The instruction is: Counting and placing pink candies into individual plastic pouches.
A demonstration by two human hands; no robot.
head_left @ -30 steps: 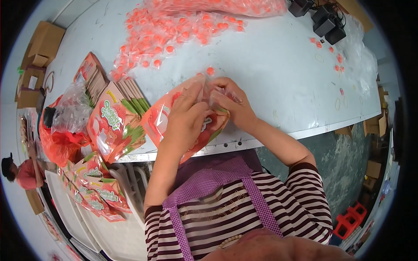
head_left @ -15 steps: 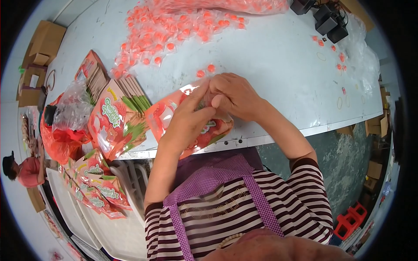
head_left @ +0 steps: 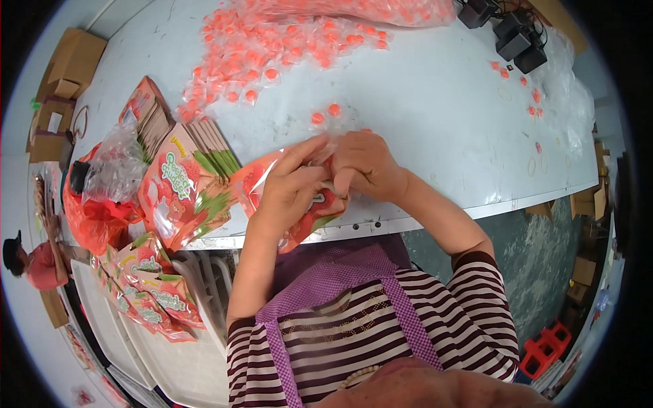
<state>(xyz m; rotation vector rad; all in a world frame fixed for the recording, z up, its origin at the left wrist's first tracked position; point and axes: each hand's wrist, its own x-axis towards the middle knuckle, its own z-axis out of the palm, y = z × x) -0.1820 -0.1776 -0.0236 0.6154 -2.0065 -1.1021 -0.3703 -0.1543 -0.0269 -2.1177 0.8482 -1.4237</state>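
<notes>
Near the table's front edge, a red printed plastic pouch point(head_left: 254, 180) lies partly under both hands, its near corner over the edge. My left hand point(head_left: 291, 187) is closed on its upper side, fingers pressing toward the opening. Right beside it, my right hand point(head_left: 367, 166) has bent fingers and a thumb pinching the pouch's right end, which looks crumpled. What lies inside the pouch is hidden. Two small clear packets with orange-red round pieces point(head_left: 334, 109) rest just beyond my hands. A fanned stack of flat pouches point(head_left: 178, 180) lies to the left.
A large heap of orange-red wrapped pieces point(head_left: 272, 58) spreads across the far table. Black adapters point(head_left: 513, 37) sit at the far right near clear plastic point(head_left: 564, 102). At lower left, filled pouches point(head_left: 153, 289) lie on white trays point(head_left: 187, 367). Another person point(head_left: 44, 262) is at far left.
My right hand has shifted slightly down and curled over the pouch. The pouch's right end has bent and its printed face is more covered. My left hand stays on it.
</notes>
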